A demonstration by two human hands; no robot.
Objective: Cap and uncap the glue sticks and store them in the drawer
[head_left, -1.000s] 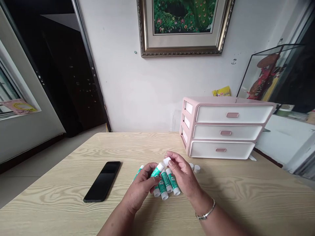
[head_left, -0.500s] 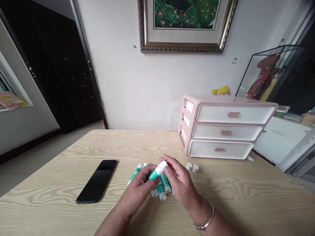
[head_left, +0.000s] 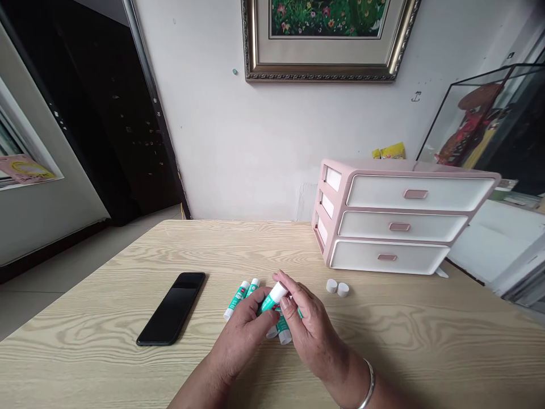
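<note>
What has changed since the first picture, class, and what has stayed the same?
The right hand has moved the white cap leftward onto the end of the green tube; its fingers remain at the cap. The left hand still holds the tube. The black phone, two loose caps and pink drawer unit stayed put.

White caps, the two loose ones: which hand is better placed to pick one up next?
Right hand, I'd judge: it is nearer the white caps, which lie on its side, though its fingers are at the green-and-white tube's end. The left hand is farther off and grips the tube.
</note>
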